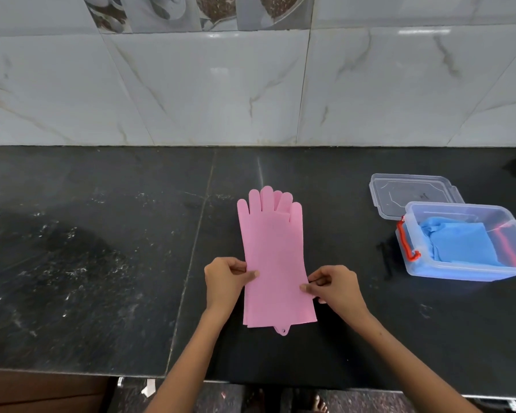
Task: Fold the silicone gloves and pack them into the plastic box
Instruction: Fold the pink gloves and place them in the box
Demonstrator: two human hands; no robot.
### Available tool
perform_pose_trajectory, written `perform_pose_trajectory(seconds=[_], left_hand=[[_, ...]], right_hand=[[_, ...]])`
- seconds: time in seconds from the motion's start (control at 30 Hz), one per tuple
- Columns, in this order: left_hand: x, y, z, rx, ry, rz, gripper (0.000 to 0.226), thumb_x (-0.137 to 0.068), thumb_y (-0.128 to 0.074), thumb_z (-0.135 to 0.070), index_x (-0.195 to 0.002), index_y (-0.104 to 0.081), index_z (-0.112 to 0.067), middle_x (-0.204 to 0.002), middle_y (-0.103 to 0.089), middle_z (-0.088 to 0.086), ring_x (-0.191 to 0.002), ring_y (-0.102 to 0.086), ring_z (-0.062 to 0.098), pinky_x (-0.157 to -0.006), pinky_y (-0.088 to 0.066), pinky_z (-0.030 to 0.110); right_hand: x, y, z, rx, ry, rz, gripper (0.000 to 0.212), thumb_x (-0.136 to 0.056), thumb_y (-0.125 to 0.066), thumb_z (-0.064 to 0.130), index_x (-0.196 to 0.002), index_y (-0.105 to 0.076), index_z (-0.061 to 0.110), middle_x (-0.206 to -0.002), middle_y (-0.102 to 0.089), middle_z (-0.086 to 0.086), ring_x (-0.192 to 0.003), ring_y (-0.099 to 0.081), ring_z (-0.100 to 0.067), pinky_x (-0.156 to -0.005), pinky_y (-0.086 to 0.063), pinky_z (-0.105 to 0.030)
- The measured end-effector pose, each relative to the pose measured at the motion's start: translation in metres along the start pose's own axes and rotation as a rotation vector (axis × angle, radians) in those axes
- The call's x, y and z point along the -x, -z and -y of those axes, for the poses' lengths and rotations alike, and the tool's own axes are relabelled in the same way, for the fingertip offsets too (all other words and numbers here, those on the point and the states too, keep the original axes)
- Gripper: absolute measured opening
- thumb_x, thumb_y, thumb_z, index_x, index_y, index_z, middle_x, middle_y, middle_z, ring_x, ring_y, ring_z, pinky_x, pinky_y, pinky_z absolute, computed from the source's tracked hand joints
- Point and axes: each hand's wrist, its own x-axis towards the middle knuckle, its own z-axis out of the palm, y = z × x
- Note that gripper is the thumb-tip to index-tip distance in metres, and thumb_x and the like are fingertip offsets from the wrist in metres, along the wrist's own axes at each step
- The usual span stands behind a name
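Single head view; looks forward and steeply down, close over the counter (102, 263) toward the wall (251, 84)

Open counter (87, 263) lies left; on the right the box (465, 242) and lid (411, 193) block the way

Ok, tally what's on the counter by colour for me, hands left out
Pink: 1, the stacked gloves
Blue: 1, the folded gloves in the box
Clear: 2, the plastic box and its lid
Total: 4
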Motion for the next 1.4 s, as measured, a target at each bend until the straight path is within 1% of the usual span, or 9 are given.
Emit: perform_pose_trajectory(seconds=[0.2, 0.5, 0.63, 0.73, 0.8, 0.87, 1.0, 1.2, 1.4], left_hand=[[0.008, 0.002, 0.002, 0.006, 0.054, -0.038, 0.005, -0.078, -0.076, -0.012, -0.074, -0.072, -0.011, -0.071, -0.072, 0.000, -0.068, -0.070, 0.013, -0.062, -0.058, 0.022], [0.008, 0.001, 0.005, 0.041, 0.114, -0.009, 0.019, -0.064, -0.086, -0.008, -0.073, -0.070, -0.010, -0.068, -0.071, 0.003, -0.062, -0.069, 0.015, -0.054, -0.053, 0.016], [0.015, -0.002, 0.003, -0.112, 0.007, -0.028, 0.018, -0.067, -0.083, -0.009, -0.075, -0.067, -0.013, -0.073, -0.067, -0.001, -0.069, -0.065, 0.013, -0.059, -0.050, 0.018], [0.014, -0.005, -0.006, -0.454, -0.178, -0.023, 0.038, -0.070, -0.080, -0.011, -0.104, -0.064, -0.016, -0.100, -0.060, 0.000, -0.093, -0.058, 0.016, -0.075, -0.048, 0.023], [0.006, -0.005, -0.014, -0.701, -0.377, 0.071, 0.064, -0.074, -0.078, -0.014, -0.132, -0.051, -0.021, -0.133, -0.050, 0.004, -0.122, -0.045, 0.020, -0.100, -0.040, 0.029], [-0.005, -0.004, -0.021, -0.858, -0.551, 0.255, 0.071, -0.080, -0.072, -0.018, -0.142, -0.039, -0.029, -0.155, -0.027, 0.000, -0.142, -0.025, 0.020, -0.116, -0.018, 0.032], [-0.021, -0.010, -0.025, -0.925, -0.582, 0.579, 0.075, -0.085, -0.068, -0.028, -0.146, -0.026, -0.036, -0.160, -0.007, -0.008, -0.148, -0.004, 0.014, -0.118, -0.013, 0.035], [-0.032, -0.015, -0.033, -0.923, -0.502, 0.689, 0.084, -0.079, -0.074, -0.025, -0.147, -0.025, -0.035, -0.160, -0.006, -0.009, -0.148, -0.002, 0.015, -0.117, -0.020, 0.045], [-0.035, -0.013, -0.035, -0.877, -0.455, 0.731, 0.085, -0.078, -0.075, -0.023, -0.146, -0.027, -0.036, -0.159, -0.005, -0.012, -0.148, 0.000, 0.011, -0.116, -0.024, 0.047]], right_hand=[[0.006, 0.001, 0.003, -0.111, -0.041, 0.037, 0.011, -0.074, -0.080, 0.015, -0.076, -0.071, 0.010, -0.073, -0.072, -0.004, -0.064, -0.070, -0.015, -0.057, -0.058, -0.025], [0.015, -0.002, -0.008, 0.058, 0.002, -0.057, 0.010, -0.071, -0.082, 0.017, -0.073, -0.072, 0.015, -0.068, -0.070, 0.004, -0.062, -0.067, -0.009, -0.062, -0.058, -0.026], [0.018, -0.002, -0.011, 0.116, 0.000, -0.009, 0.013, -0.070, -0.082, 0.019, -0.070, -0.071, 0.014, -0.064, -0.070, 0.002, -0.057, -0.066, -0.011, -0.059, -0.055, -0.023], [0.013, 0.003, -0.008, 0.125, -0.006, 0.036, 0.016, -0.069, -0.084, 0.018, -0.072, -0.070, 0.010, -0.065, -0.070, -0.002, -0.056, -0.066, -0.013, -0.056, -0.053, -0.023], [0.007, 0.010, -0.004, 0.148, -0.008, 0.083, 0.018, -0.068, -0.084, 0.019, -0.073, -0.070, 0.010, -0.063, -0.070, 0.000, -0.052, -0.064, -0.009, -0.052, -0.049, -0.020], [0.000, 0.018, -0.001, 0.197, 0.014, 0.131, 0.017, -0.069, -0.083, 0.023, -0.073, -0.071, 0.012, -0.058, -0.068, 0.004, -0.044, -0.059, -0.003, -0.049, -0.046, -0.017], [-0.032, 0.039, 0.012, 0.194, 0.099, 0.019, 0.015, -0.075, -0.077, 0.030, -0.074, -0.074, 0.015, -0.058, -0.069, -0.001, -0.044, -0.054, -0.004, -0.057, -0.053, -0.028], [-0.105, 0.048, 0.046, 0.137, 0.235, -0.214, 0.016, -0.083, -0.070, 0.026, -0.090, -0.074, 0.012, -0.084, -0.074, 0.000, -0.075, -0.066, -0.011, -0.076, -0.050, -0.023], [-0.154, 0.026, 0.068, 0.260, 0.166, -0.128, 0.034, -0.087, -0.061, 0.040, -0.104, -0.071, 0.012, -0.105, -0.072, -0.003, -0.096, -0.067, -0.023, -0.074, -0.049, -0.030]])
